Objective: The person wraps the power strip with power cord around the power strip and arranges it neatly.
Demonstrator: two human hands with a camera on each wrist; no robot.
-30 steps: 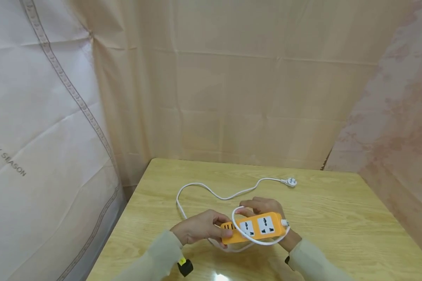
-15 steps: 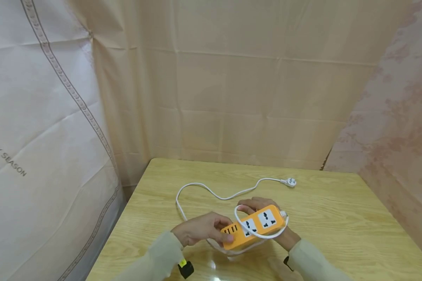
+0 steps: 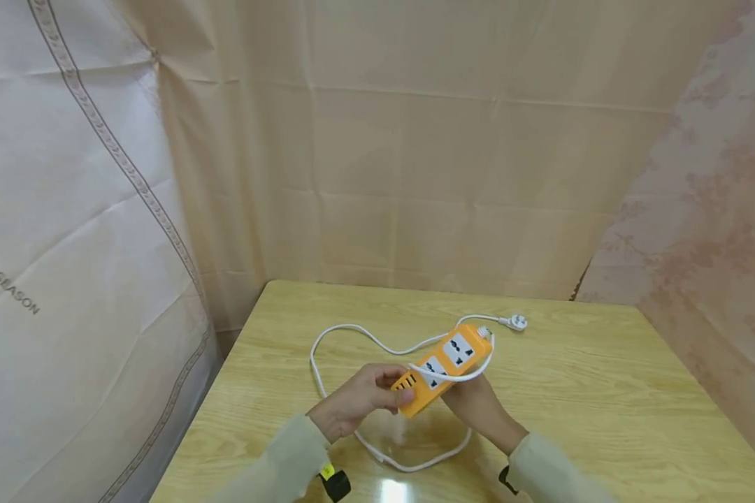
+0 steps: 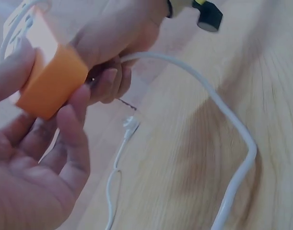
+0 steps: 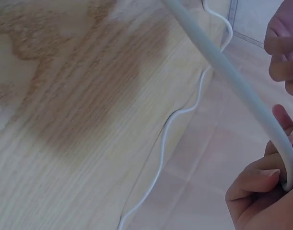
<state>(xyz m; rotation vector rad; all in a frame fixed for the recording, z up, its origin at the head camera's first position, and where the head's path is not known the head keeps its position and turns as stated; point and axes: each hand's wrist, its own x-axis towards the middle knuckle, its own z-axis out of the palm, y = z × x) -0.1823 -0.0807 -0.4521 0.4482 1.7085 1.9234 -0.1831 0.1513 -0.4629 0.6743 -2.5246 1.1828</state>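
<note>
In the head view an orange power strip is held tilted above the table, its white sockets facing up. My left hand grips the end with the USB slots, thumb on the face. My right hand is behind the strip, mostly covered by it. The right wrist view shows this right hand with fingers curled round the white cord. From the strip's far end the cord loops across the sockets. In the left wrist view the left fingers hold the orange end from below.
More of the white cord curves over the wooden table to a white plug near the back. Beige curtains surround the table. A black block with a yellow strap shows at my left wrist.
The power strip has risen in the head view and tilted more steeply, its socket end moving away and left. The right hand has shifted behind it; the cord loop on the table shows wider.
</note>
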